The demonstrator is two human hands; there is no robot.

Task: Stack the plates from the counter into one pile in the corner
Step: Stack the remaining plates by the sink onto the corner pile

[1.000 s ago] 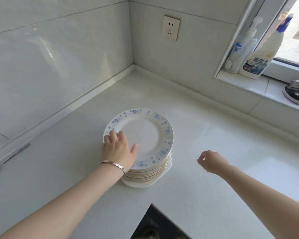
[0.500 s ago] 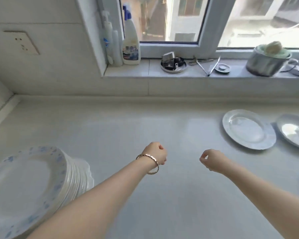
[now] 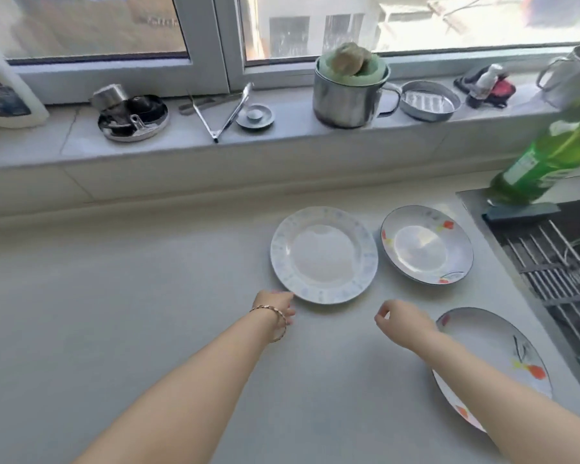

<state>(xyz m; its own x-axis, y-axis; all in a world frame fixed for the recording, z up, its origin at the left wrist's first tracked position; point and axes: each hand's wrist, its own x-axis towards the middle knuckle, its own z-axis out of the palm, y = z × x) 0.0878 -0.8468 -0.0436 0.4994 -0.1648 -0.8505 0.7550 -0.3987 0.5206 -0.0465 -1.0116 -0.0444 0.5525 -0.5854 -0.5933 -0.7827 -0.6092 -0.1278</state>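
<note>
Three plates lie flat on the pale counter [image 3: 131,296]. A white plate with a faint blue rim [image 3: 323,254] is in the middle. To its right sits a dark-rimmed plate with red flowers [image 3: 426,244]. A third plate with a red and yellow pattern [image 3: 493,356] is at the near right, partly under my right forearm. My left hand [image 3: 275,304], with a bracelet on the wrist, touches the near-left edge of the blue-rimmed plate; its fingertips are hidden. My right hand [image 3: 402,321] hovers loosely curled and holds nothing. The pile is out of view.
A sink with a metal rack [image 3: 549,262] lies at the right, with a green bottle [image 3: 546,162] at its back corner. The window sill [image 3: 181,135] holds a metal pot, tongs, small dishes and a white bottle.
My view has swung right, away from the plate pile in the corner. My left hand has left the pile and reached the blue-rimmed plate. My right hand has stayed curled.
</note>
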